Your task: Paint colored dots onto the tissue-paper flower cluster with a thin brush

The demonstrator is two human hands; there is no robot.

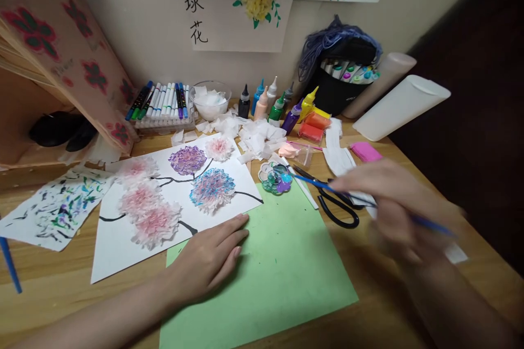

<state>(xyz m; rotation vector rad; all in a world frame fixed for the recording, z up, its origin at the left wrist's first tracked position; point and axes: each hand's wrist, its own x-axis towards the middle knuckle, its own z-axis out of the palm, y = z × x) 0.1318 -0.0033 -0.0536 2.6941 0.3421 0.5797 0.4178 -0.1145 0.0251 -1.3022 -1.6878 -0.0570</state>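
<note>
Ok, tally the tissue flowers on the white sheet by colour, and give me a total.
On the white sheet, beside the left hand:
Pink flowers: 4
Purple flowers: 1
Blue-and-pink flowers: 1
Total: 6
</note>
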